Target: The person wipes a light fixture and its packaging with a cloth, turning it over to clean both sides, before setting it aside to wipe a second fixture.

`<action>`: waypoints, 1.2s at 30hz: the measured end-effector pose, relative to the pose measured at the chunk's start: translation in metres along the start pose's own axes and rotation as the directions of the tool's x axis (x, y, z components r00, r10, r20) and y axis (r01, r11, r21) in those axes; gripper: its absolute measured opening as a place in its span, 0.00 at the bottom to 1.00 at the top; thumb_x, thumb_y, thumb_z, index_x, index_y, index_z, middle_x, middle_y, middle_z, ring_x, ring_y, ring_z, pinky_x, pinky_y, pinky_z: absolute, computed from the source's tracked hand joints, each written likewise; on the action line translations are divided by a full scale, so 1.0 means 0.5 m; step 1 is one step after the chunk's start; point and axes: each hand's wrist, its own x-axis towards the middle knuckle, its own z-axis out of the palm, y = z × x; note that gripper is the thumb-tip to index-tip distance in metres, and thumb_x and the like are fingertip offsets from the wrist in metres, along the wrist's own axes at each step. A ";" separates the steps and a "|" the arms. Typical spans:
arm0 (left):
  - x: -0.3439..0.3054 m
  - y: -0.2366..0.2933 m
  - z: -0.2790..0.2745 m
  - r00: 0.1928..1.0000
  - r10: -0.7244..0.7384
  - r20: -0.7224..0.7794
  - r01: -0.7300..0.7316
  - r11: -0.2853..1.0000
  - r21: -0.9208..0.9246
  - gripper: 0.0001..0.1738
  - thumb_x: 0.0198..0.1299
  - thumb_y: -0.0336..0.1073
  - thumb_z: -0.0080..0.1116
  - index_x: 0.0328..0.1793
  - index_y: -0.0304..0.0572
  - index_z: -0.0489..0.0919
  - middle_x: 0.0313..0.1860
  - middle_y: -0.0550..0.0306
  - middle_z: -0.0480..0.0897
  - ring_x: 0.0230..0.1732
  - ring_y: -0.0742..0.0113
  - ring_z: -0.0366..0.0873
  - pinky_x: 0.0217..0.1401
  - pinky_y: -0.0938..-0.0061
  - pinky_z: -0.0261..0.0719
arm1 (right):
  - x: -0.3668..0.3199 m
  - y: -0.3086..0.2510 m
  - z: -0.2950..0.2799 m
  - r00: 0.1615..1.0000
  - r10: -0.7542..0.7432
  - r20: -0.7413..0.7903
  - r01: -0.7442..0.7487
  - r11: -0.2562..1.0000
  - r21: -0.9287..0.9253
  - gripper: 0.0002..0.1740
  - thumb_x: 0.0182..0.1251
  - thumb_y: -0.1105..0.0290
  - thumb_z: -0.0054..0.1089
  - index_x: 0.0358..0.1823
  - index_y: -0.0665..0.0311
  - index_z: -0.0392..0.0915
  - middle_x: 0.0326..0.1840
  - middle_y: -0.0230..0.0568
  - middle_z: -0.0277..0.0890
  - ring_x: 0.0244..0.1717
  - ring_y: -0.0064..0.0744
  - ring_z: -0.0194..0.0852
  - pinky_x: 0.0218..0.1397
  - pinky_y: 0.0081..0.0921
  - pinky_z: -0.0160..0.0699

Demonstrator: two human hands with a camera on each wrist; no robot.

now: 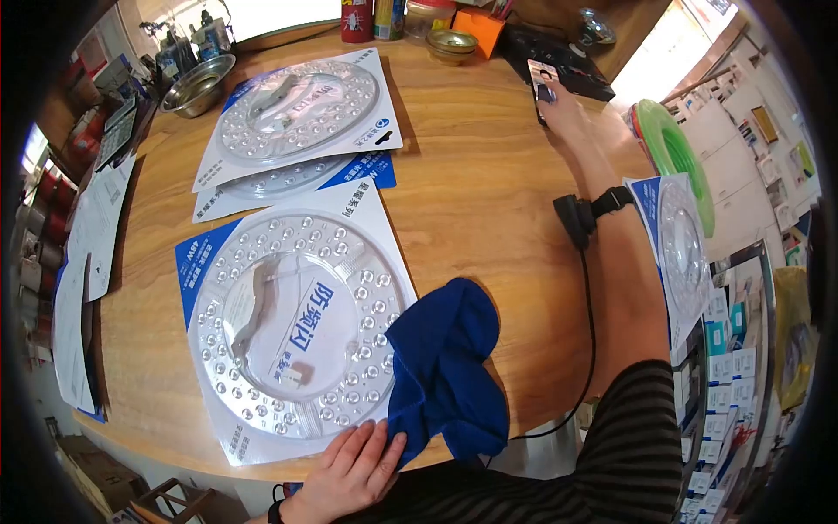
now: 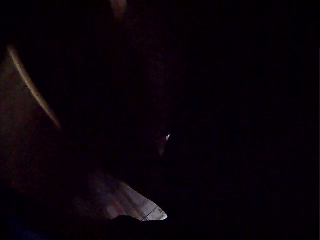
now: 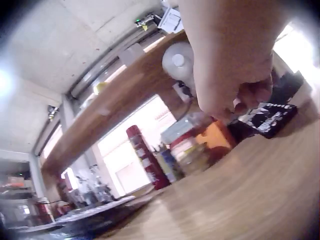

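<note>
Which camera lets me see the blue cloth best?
The head view: the whole blue cloth lies crumpled on the table by the left hand. The left wrist view is nearly black; the right wrist view shows the right hand and jars, no cloth.

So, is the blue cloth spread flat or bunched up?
Bunched up: the blue cloth lies in loose folds, overlapping the lamp pack.

— On the right wrist?
— Wears a black strap (image 1: 618,201) with a boxy black camera (image 1: 573,218); trails a thin black cable (image 1: 592,332) along the forearm.
— And the left?
— Shows a dark band (image 1: 278,506) behind the left grip (image 1: 353,472).
— Clothing?
— Black garment (image 1: 628,437) with fine grey stripes.
</note>
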 end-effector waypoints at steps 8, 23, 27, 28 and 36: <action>0.005 0.005 0.005 0.996 -0.041 -0.075 0.036 0.997 -0.068 0.37 0.42 0.42 0.70 0.62 0.38 0.76 0.59 0.42 0.75 0.58 0.47 0.75 0.62 0.59 0.74 | -0.454 -0.203 -0.190 0.579 -0.804 0.136 0.717 0.581 0.385 0.12 0.64 0.57 0.58 0.36 0.56 0.81 0.34 0.40 0.81 0.34 0.39 0.81 0.36 0.35 0.78; -0.122 -0.023 -0.020 0.889 -0.265 -0.374 0.248 0.964 -0.094 0.30 0.41 0.28 0.71 0.55 0.31 0.78 0.52 0.44 0.78 0.52 0.46 0.77 0.54 0.60 0.77 | -0.804 -0.139 -0.157 0.576 -0.803 0.153 0.729 0.590 0.348 0.22 0.59 0.61 0.63 0.54 0.62 0.77 0.61 0.43 0.72 0.63 0.45 0.65 0.63 0.40 0.63; -0.126 -0.024 -0.004 0.867 -0.311 -0.388 0.296 0.950 -0.100 0.28 0.43 0.29 0.71 0.54 0.32 0.79 0.52 0.45 0.79 0.52 0.48 0.77 0.55 0.62 0.77 | -0.814 -0.176 -0.130 0.540 -0.831 0.136 0.777 0.554 0.298 0.22 0.63 0.63 0.60 0.56 0.65 0.75 0.63 0.46 0.71 0.67 0.46 0.63 0.67 0.44 0.60; -0.126 -0.026 0.000 0.867 -0.313 -0.388 0.295 0.949 -0.106 0.28 0.43 0.29 0.71 0.54 0.32 0.79 0.52 0.45 0.79 0.52 0.48 0.77 0.55 0.62 0.77 | -0.813 -0.182 -0.121 0.547 -0.827 0.131 0.784 0.561 0.266 0.22 0.64 0.63 0.59 0.56 0.66 0.75 0.63 0.46 0.71 0.67 0.46 0.62 0.68 0.44 0.59; -0.128 -0.034 0.011 0.826 -0.311 -0.471 0.286 0.950 -0.126 0.26 0.45 0.36 0.72 0.51 0.34 0.81 0.48 0.50 0.80 0.50 0.54 0.79 0.51 0.67 0.78 | -0.747 -0.217 -0.036 0.683 -0.730 0.005 0.729 0.683 0.049 0.21 0.66 0.66 0.54 0.57 0.71 0.71 0.64 0.52 0.69 0.68 0.49 0.61 0.68 0.46 0.59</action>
